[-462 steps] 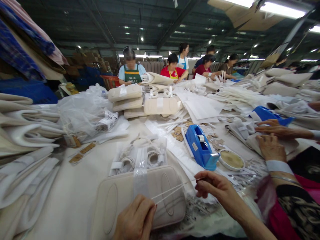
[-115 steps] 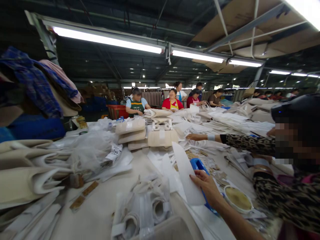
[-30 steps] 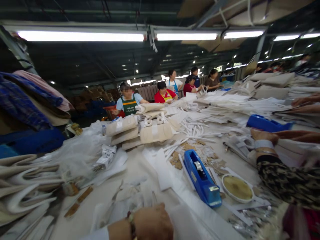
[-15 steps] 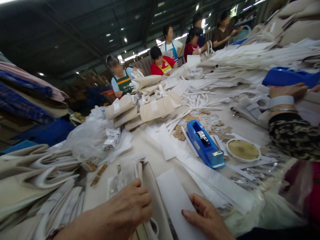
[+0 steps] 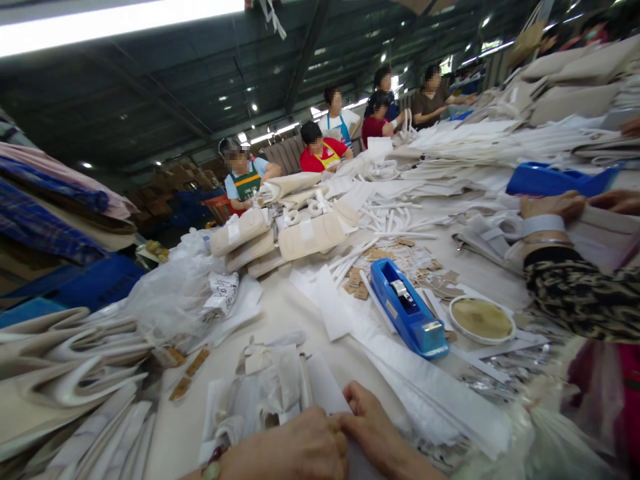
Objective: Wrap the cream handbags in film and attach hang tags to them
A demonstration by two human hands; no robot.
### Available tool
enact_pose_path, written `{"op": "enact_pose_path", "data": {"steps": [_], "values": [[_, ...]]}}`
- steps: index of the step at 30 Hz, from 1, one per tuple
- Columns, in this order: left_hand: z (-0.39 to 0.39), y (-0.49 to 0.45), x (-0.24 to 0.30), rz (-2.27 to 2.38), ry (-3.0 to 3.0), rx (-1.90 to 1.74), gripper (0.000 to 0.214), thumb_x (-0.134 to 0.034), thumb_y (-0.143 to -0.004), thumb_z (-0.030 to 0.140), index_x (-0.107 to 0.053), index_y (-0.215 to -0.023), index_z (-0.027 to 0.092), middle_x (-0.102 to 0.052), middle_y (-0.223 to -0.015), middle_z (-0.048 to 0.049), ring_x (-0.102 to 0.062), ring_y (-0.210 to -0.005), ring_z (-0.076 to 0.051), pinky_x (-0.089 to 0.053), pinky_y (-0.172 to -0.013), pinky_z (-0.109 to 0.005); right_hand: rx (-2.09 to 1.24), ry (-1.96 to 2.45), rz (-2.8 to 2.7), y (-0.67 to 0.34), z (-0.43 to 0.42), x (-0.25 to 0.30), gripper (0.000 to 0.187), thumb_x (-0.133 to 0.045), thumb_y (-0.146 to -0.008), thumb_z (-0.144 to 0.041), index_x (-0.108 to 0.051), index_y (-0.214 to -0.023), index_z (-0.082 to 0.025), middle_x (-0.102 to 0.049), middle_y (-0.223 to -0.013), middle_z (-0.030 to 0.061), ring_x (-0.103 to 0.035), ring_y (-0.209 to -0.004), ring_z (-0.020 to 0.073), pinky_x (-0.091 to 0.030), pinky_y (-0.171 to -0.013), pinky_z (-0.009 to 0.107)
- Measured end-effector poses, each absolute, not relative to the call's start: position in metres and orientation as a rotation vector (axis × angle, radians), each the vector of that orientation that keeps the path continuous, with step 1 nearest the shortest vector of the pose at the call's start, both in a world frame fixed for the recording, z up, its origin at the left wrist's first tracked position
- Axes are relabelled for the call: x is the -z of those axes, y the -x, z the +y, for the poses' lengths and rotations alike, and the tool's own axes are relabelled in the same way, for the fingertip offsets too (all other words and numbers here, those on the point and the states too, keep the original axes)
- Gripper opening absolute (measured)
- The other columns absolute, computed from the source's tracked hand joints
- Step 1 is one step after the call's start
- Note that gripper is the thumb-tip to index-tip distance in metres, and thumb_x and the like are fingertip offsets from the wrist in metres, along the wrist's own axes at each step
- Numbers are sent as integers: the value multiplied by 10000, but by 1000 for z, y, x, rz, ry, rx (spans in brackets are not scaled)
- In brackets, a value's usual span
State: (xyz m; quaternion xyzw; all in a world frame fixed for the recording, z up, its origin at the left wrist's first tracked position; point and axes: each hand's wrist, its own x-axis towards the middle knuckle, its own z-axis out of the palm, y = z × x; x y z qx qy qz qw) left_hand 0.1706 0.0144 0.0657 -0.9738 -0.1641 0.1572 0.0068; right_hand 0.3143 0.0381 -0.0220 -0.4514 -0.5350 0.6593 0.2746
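Observation:
My left hand (image 5: 293, 448) and my right hand (image 5: 370, 427) meet at the bottom edge of the view, fingers curled and touching each other. Both close on the near end of a white sheet (image 5: 323, 390) that lies on the table. Just left of the sheet lies a clear plastic packet of white straps (image 5: 260, 397). The underside of both grips is hidden.
A blue tape dispenser (image 5: 407, 317) and a round dish (image 5: 481, 319) stand right of centre. A co-worker's patterned sleeve (image 5: 580, 293) and hand (image 5: 550, 203) reach in from the right. Beige bags (image 5: 60, 360) are piled left, a crumpled plastic bag (image 5: 175, 287) behind. Several people work at the far end.
My hands have come together on the white sheet. The left hand has left the beige bag, which is no longer in view. The view has tilted up slightly.

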Motion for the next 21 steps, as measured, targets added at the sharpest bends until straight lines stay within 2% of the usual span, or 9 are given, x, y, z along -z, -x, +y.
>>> {"op": "enact_pose_path", "data": {"steps": [3, 7, 10, 12, 13, 15, 17, 18, 21], "values": [[15, -177, -75, -592, 3049, -444, 121, -561, -881, 193, -523, -767, 175, -590, -761, 36, -520, -701, -130, -369, -611, -293, -1756, 1208, -1435, -315, 37, 36, 183, -529, -671, -202, -347, -681, -224, -343, -549, -90, -334, -531, 92, -235, -500, 241], [6, -179, -92, -892, 3065, -380, 109, -502, -910, 196, -574, -991, 200, -668, -943, -5, -596, -898, -145, -399, -887, -275, -1643, 1286, -1536, -320, 32, 47, 150, -515, -697, -213, -365, -690, -220, -371, -598, -70, -387, -593, 112, -290, -555, 249], [-9, -136, -85, -1135, 3002, -274, 526, -624, -809, 189, -455, -1294, 303, -601, -1261, -49, -513, -1200, -230, -341, -1062, -375, -1619, 1289, -1620, -324, 29, 47, 97, -493, -743, -241, -401, -753, -216, -493, -690, -24, -472, -681, 148, -352, -627, 269], [-22, -88, -69, -1589, 2741, -51, 806, -704, -724, 356, -302, -1419, 290, -420, -1447, -117, -382, -1320, -340, -281, -1111, -502, -1606, 1318, -1681, -325, 28, 45, 85, -485, -764, -247, -411, -792, -215, -566, -784, 19, -526, -765, 176, -382, -706, 293], [-29, -63, -58, -1807, 2563, 149, 827, -673, -733, 427, -259, -1437, 299, -370, -1479, -118, -340, -1345, -362, -267, -1113, -537, -1599, 1339, -1703, -326, 28, 43, 81, -481, -775, -247, -415, -811, -216, -592, -843, 42, -547, -822, 189, -389, -755, 305], [-42, -21, -33, -2301, 2114, 546, 702, -489, -838, 498, -210, -1450, 298, -333, -1503, -98, -282, -1382, -337, -250, -1120, -543, -1605, 1376, -1724, -326, 27, 41, 70, -465, -800, -253, -415, -838, -222, -616, -946, 78, -564, -931, 211, -389, -832, 323], [-51, 3, -8, -2712, 1836, 847, 760, -388, -831, 616, -183, -1461, 243, -356, -1491, -112, -295, -1377, -322, -279, -1117, -497, -1623, 1382, -1725, -327, 26, 41, 59, -442, -827, -272, -408, -842, -226, -621, -988, 96, -566, -979, 220, -387, -861, 332], [-53, 9, 3, -2838, 1778, 947, 834, -389, -793, 681, -193, -1460, 220, -391, -1471, -116, -302, -1373, -322, -278, -1121, -473, -1626, 1376, -1727, -326, 26, 42, 64, -434, -835, -284, -404, -837, -227, -622, -989, 100, -567, -980, 223, -389, -862, 335], [-55, 14, 26, -2954, 1825, 1093, 1057, -514, -596, 810, -276, -1432, 209, -483, -1410, -90, -300, -1367, -344, -246, -1139, -443, -1612, 1364, -1746, -324, 30, 45, 90, -431, -835, -302, -388, -804, -230, -614, -941, 85, -564, -934, 222, -390, -833, 332]]}}
